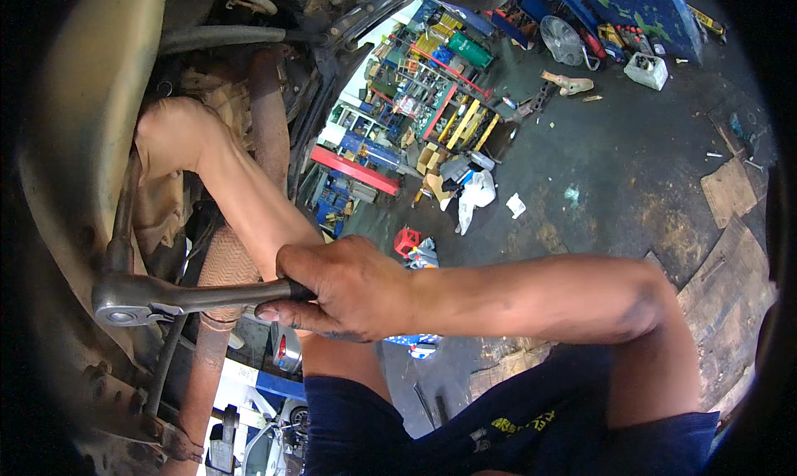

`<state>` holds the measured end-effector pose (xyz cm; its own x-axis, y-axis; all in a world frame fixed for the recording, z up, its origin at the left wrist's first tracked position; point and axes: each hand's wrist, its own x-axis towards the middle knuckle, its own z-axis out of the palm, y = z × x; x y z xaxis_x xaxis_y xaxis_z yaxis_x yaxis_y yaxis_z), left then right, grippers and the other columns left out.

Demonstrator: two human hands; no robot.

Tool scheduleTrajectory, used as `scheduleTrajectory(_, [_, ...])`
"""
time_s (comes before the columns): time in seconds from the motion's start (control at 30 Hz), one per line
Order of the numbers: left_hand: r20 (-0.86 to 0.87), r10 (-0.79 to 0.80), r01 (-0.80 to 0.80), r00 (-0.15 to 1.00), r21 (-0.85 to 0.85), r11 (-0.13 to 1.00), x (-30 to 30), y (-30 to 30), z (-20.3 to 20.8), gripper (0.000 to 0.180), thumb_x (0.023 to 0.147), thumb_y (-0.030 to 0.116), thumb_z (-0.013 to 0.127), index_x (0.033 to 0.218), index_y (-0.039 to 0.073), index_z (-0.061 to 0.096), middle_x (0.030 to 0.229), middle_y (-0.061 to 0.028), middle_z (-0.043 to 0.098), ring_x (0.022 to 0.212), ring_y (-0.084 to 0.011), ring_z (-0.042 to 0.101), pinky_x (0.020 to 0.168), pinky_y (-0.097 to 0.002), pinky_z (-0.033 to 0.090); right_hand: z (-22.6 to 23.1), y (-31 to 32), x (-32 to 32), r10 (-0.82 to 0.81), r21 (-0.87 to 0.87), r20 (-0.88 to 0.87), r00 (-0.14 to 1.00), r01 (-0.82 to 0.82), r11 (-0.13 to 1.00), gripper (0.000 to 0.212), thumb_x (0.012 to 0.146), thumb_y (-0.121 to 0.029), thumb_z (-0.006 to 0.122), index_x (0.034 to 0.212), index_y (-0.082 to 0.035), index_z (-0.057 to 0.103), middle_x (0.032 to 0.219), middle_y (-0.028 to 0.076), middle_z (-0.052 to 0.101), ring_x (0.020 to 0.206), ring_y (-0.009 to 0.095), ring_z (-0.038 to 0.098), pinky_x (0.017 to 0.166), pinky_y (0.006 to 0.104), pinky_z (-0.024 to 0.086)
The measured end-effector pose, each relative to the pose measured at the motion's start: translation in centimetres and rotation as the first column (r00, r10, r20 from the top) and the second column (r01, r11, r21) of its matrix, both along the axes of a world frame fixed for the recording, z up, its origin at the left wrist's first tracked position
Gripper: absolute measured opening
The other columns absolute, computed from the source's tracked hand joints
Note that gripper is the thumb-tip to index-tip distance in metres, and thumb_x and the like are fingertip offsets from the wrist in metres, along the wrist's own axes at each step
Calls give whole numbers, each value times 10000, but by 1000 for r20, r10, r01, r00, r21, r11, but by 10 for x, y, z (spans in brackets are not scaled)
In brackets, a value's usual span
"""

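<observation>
My right hand (pixel 353 289) is wrapped round the handle of a ratchet wrench (pixel 207 296), its skin smudged with dark grease. The ratchet head lies at the left, below a pale, dirty metal panel (pixel 108 110). From the head a dark extension bar (pixel 124 214) rises to my left hand (pixel 170 135), which is bent at the wrist and closed about the bar's upper end. Most of the left fingers are hidden, and so is whatever the bar's far end meets. Behind my left forearm runs a rusty pipe (pixel 270 119) with a braided section (pixel 224 264).
Vehicle underbody parts crowd the left side, including a dark rod (pixel 220 37) above my left hand. Beyond lie a shop floor with flattened cardboard (pixel 726 289), a fan (pixel 564 40), a white bag (pixel 476 198), a red stand (pixel 407 242) and cluttered shelves (pixel 415 85).
</observation>
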<state>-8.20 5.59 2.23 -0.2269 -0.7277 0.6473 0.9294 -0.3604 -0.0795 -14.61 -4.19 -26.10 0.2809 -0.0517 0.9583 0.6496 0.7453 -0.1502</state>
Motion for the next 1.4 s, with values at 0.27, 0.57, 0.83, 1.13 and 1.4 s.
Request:
scheduleTrajectory(0.27, [-72, -30, 24, 997, -93, 995, 5, 2, -36, 171, 745, 176, 711, 752, 16, 771, 788, -194, 750, 716, -373, 732, 667, -488, 562, 31, -169, 55, -474, -396, 348, 809, 585, 708, 442, 925, -467, 726, 914, -26, 699, 709, 164, 670, 669, 365, 692, 615, 464, 543])
scheduleTrajectory(0.57, [-160, -292, 287, 943, -54, 956, 11, 26, -18, 131, 712, 125, 707, 738, -1, 731, 737, -182, 731, 620, -355, 700, 594, -460, 541, 29, -149, 67, -370, -415, 299, 880, 469, 780, 436, 939, -423, 721, 880, 7, 760, 805, 242, 714, 805, 433, 716, 685, 486, 569])
scheduleTrajectory(0.83, [-103, -179, 180, 978, -1, 984, 7, 60, 10, 203, 753, 134, 700, 848, -38, 749, 873, -214, 750, 763, -359, 728, 688, -441, 569, 10, -95, 49, -219, -345, 181, 959, 270, 899, 533, 928, -557, 708, 828, -38, 635, 622, 152, 629, 604, 385, 671, 578, 490, 527])
scheduleTrajectory(1.13, [-172, -142, 134, 975, -57, 989, 10, 54, 2, 200, 764, 132, 690, 854, -39, 743, 867, -214, 744, 757, -364, 722, 675, -436, 563, -6, -3, 5, -21, -150, 21, 1000, 24, 988, 529, 920, -548, 722, 815, -48, 581, 617, 156, 589, 623, 413, 652, 552, 510, 492])
scheduleTrajectory(1.4, [-245, -177, 167, 953, -65, 984, 13, 63, 3, 198, 773, 130, 681, 858, -39, 738, 861, -215, 739, 752, -368, 717, 663, -432, 557, 15, -85, 33, -110, -557, 236, 965, 227, 799, 595, 976, -624, 590, 923, -34, 639, 717, 203, 659, 721, 428, 695, 668, 517, 560])
